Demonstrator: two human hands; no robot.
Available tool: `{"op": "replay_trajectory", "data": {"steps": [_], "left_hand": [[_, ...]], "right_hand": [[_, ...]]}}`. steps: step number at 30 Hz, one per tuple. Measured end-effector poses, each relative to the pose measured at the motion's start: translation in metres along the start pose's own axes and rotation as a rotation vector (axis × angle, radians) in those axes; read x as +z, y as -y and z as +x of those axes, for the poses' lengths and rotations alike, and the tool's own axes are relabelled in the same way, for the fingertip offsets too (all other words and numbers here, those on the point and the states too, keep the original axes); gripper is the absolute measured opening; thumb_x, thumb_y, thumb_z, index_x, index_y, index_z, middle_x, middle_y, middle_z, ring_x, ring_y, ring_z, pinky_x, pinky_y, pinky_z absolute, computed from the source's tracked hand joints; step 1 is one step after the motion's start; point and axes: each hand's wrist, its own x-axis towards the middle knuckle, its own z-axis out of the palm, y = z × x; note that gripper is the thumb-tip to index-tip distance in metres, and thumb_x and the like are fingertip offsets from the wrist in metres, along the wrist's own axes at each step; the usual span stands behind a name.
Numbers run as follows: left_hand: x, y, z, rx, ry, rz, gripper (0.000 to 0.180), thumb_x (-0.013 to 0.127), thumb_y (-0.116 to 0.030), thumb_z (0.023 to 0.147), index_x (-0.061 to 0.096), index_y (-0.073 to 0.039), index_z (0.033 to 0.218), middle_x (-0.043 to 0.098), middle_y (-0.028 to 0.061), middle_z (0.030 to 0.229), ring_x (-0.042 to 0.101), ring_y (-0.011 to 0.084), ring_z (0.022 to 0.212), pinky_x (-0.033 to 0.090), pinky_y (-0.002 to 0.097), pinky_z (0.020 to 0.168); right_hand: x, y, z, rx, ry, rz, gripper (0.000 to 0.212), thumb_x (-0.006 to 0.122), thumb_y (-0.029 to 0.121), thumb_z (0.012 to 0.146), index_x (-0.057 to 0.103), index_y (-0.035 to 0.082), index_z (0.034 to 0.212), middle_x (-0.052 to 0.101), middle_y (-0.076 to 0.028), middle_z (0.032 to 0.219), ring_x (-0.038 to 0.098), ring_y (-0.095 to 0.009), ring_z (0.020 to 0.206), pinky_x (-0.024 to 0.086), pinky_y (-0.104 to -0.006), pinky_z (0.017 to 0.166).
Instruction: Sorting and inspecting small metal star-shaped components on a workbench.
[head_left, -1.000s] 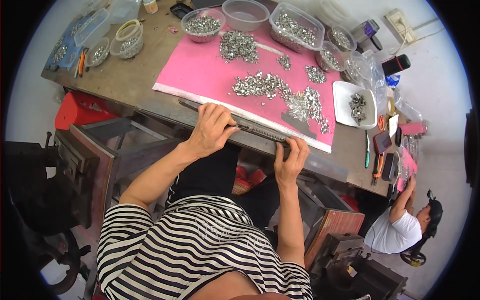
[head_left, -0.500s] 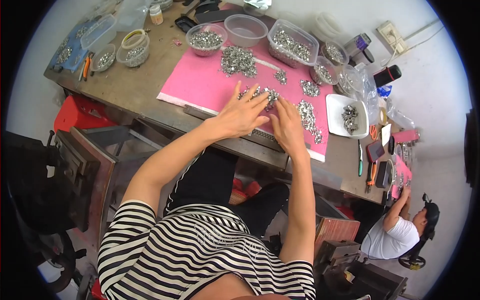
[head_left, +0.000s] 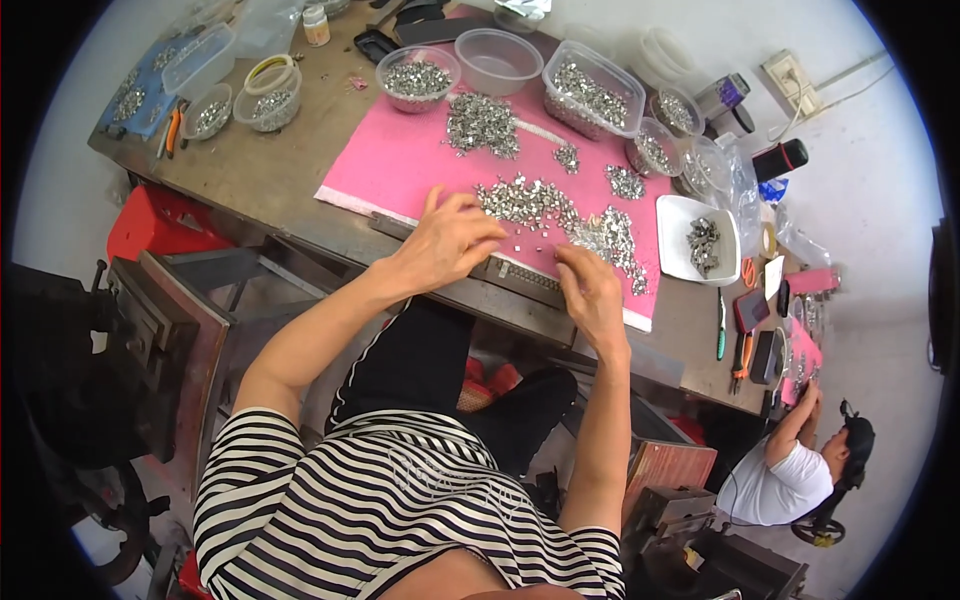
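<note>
My left hand [head_left: 447,242] hovers over the front edge of the pink mat [head_left: 385,165], fingers bent but apart, with nothing visible in it. Opposite it, my right hand [head_left: 597,293] is also at the front edge, fingers curled and thumb apart; its fingertips are beside a few loose small metal pieces [head_left: 540,249]. Between and beyond both hands spreads a pile of small shiny metal pieces [head_left: 530,203]. It runs on toward a second heap [head_left: 612,237] at the right. A perforated metal strip [head_left: 530,277] lies along the table edge between my hands.
Further heaps [head_left: 481,126] of metal pieces lie on the mat. Behind stand plastic tubs [head_left: 497,62], some filled with pieces. At right are a white square dish [head_left: 672,262], orange-handled pliers [head_left: 741,360] and a cutter [head_left: 721,330]. Another person [head_left: 785,470] works at the far right.
My hands have drawn back from the pile toward the table edge and moved apart. The pile beneath them is uncovered, and a few loose pieces lie in front of it.
</note>
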Motion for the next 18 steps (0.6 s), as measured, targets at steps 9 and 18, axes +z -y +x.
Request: {"op": "replay_trajectory", "data": {"steps": [9, 18], "left_hand": [[0.019, -0.002, 0.026, 0.03, 0.033, 0.024, 0.01, 0.075, -0.023, 0.084, 0.072, -0.014, 0.086, 0.064, 0.002, 0.086, 0.056, 0.0253, 0.102, 0.029, 0.056, 0.104], [0.028, -0.002, 0.031, 0.007, 0.056, 0.12, 0.01, 0.073, -0.023, 0.086, 0.07, -0.013, 0.086, 0.062, 0.0017, 0.087, 0.054, 0.0243, 0.1, 0.028, 0.0557, 0.106]], "right_hand": [[0.019, -0.011, 0.006, 0.071, -0.109, -0.08, 0.011, 0.07, 0.002, 0.087, 0.071, 0.002, 0.098, 0.062, -0.013, 0.087, 0.061, -0.033, 0.084, 0.048, -0.0435, 0.077], [0.024, -0.022, 0.007, 0.163, -0.026, -0.121, 0.01, 0.074, 0.009, 0.085, 0.07, 0.003, 0.092, 0.062, -0.011, 0.087, 0.061, -0.031, 0.087, 0.043, -0.0432, 0.08]]}}
